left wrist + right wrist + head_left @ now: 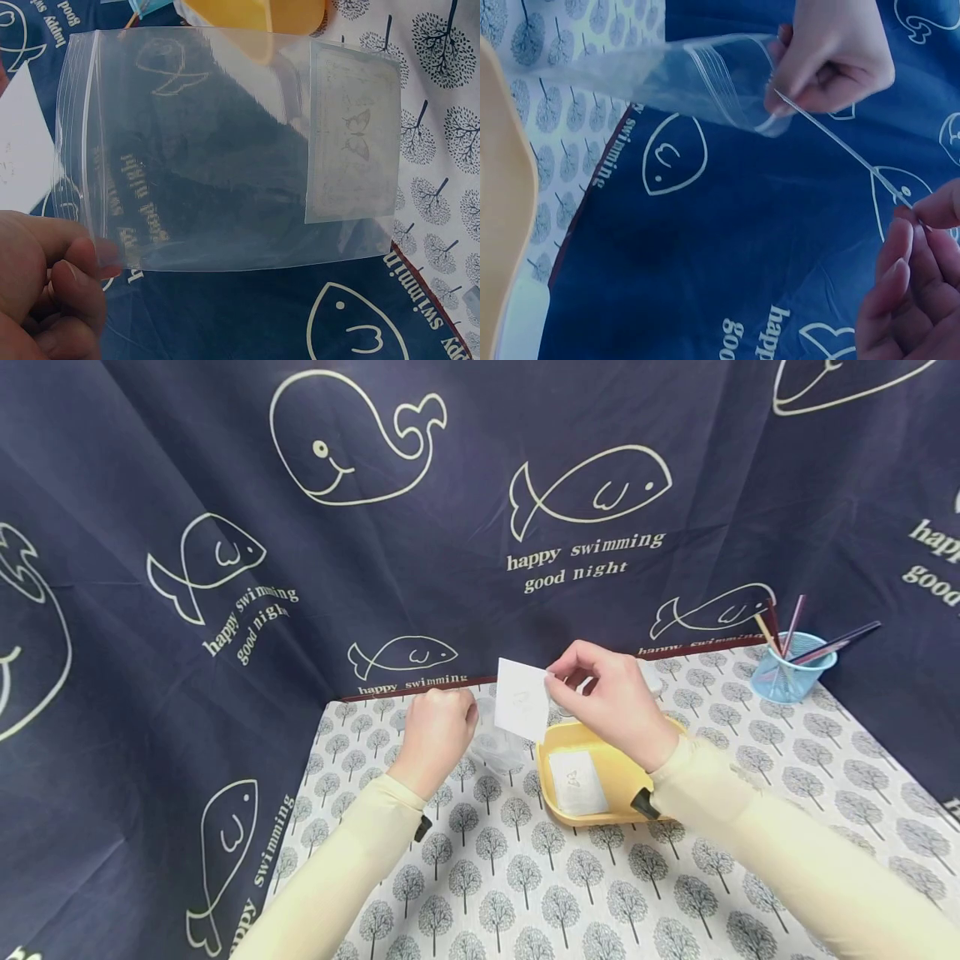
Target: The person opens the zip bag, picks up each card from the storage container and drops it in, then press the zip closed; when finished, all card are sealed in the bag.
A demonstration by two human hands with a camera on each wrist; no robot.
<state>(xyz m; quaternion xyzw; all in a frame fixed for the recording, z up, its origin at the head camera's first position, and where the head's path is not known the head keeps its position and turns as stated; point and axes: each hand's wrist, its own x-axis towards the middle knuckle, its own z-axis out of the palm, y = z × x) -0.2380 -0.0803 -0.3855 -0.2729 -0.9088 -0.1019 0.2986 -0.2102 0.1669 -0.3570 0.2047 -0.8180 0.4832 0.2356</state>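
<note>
My left hand pinches the zip end of a clear zip-lock bag between thumb and fingers. Inside, at the bag's far end, lies a pale card printed with a butterfly. A square white card with a faint print is held by its edge in my right hand, between thumb and fingertips. In the right wrist view this card appears edge-on, its far corner overlapping the left hand beside the bag's mouth. Below the right hand, a yellow tray contains white cards, the top one showing a small print.
A light blue mesh cup with several pencils stands at the back right. Behind the tray, a white object is partly hidden by the right hand. A tree-patterned cloth covers the table, and a dark blue curtain hangs behind.
</note>
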